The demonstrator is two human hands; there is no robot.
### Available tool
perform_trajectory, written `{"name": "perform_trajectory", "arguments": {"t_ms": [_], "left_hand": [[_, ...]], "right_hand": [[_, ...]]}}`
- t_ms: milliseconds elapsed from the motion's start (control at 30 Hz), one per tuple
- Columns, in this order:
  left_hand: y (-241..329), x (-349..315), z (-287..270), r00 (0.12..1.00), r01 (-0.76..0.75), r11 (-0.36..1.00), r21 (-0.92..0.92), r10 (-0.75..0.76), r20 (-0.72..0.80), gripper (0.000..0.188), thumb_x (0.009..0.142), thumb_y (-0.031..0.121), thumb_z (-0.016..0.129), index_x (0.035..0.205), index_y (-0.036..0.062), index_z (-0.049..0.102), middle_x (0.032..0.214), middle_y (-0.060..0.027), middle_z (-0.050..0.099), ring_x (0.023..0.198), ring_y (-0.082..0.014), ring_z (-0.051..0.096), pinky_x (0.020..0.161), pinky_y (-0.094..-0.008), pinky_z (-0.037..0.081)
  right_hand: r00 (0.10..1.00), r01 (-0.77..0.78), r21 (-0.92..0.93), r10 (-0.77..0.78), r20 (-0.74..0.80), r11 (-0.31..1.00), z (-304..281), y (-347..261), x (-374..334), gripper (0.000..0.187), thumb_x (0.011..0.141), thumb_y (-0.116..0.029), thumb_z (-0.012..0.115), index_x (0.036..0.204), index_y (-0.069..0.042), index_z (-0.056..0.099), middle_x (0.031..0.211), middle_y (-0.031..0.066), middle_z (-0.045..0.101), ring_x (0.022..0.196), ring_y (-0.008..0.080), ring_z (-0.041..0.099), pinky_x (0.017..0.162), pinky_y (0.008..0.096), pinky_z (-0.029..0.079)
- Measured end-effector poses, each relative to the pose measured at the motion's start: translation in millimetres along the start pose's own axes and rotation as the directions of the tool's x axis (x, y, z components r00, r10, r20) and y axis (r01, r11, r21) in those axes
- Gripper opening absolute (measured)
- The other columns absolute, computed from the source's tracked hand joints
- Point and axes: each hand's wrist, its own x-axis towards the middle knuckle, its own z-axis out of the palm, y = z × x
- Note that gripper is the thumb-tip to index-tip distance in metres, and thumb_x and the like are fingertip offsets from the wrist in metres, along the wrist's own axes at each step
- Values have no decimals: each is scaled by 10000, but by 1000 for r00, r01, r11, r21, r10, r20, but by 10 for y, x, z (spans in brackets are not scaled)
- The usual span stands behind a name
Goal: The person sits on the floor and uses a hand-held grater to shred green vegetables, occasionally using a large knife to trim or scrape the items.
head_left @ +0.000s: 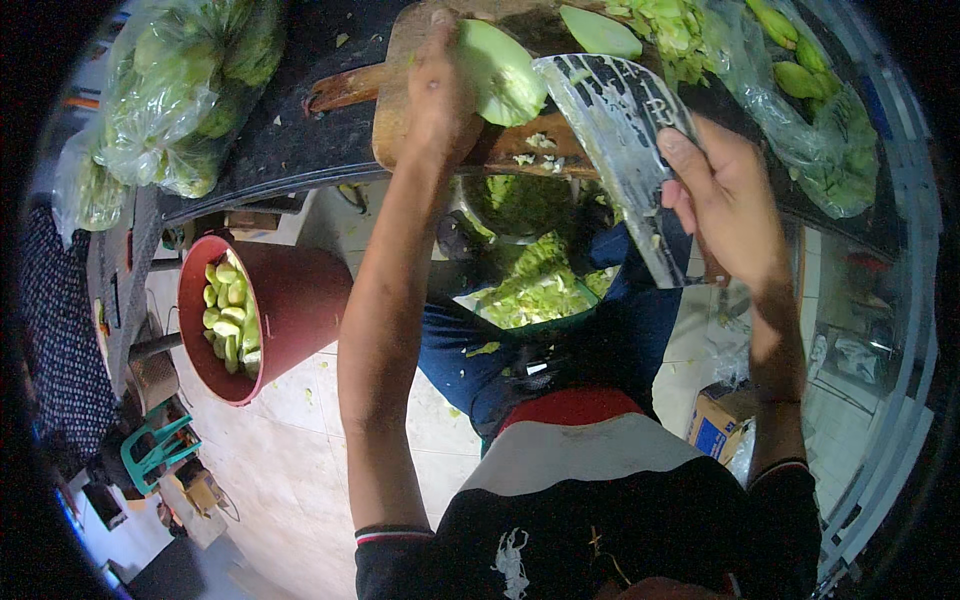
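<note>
At the top middle, my left hand is closed round a pale green, peeled fruit or vegetable, whose exact kind I cannot tell. Its lower end looks cut and whitish. My right hand grips a broad cleaver; wet bits cling to the blade, and its handle is mostly hidden by my fingers. The blade's upper corner is close to the pale green piece. Below them lies a wooden chopping board. Another pale green piece rests on it, beside chopped shreds.
A tub of green shreds sits between my legs, under the table edge. To the left stands a red bucket with several pale green pieces. Plastic bags of green produce lie at the far left; another bag is at right.
</note>
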Motion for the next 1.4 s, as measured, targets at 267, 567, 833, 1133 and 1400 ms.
{"name": "perform_trajectory", "arguments": {"t_ms": [267, 567, 833, 1133, 1400], "left_hand": [[80, -189, 74, 979, -201, 800, 566, 178, 97, 494, 987, 461, 366, 1128, 36, 576, 902, -100, 581, 806, -199, 567, 740, -346, 470], [-62, 2, -131, 885, -411, 786, 462, 222, 409, 578, 986, 501, 308, 1259, 30, 503, 1112, -140, 548, 979, -234, 543, 861, -350, 443], [-265, 214, -350, 732, -678, 345, 649, 404, 549, 631, 990, 484, 229, 1428, 37, 312, 1402, -225, 359, 1296, -348, 353, 1074, -363, 279], [-173, 113, -266, 828, -560, 446, 698, 335, 450, 611, 995, 465, 234, 1425, 38, 318, 1421, -231, 335, 1318, -354, 325, 1091, -368, 256], [-32, -24, -83, 928, -371, 575, 729, 198, 315, 594, 999, 448, 238, 1422, 39, 323, 1438, -236, 314, 1338, -360, 299, 1107, -373, 236]], "right_hand": [[1000, 4, 78, -5, 16, 997, 254, 233, 8, 228, 955, -202, 502, 868, -16, 601, 560, 60, 520, 472, 172, 504, 478, 323, 407], [881, 407, -755, -441, 174, 515, -86, -192, -19, 214, 904, -243, 569, 978, -41, 577, 899, 123, 632, 752, 342, 619, 633, 438, 498], [846, 471, -863, -370, 384, 180, -117, -300, 92, 172, 904, -224, 544, 1016, -93, 547, 817, 89, 589, 728, 289, 634, 588, 404, 516], [658, 700, -685, -553, 511, 201, -144, -25, -130, 144, 843, -196, 585, 952, -102, 579, 830, 79, 606, 628, 258, 621, 567, 358, 517], [993, -115, 98, 115, 1, 989, 256, 230, -310, 202, 957, -208, 519, 980, -25, 602, 701, 55, 603, 568, 138, 554, 545, 281, 444]]}}
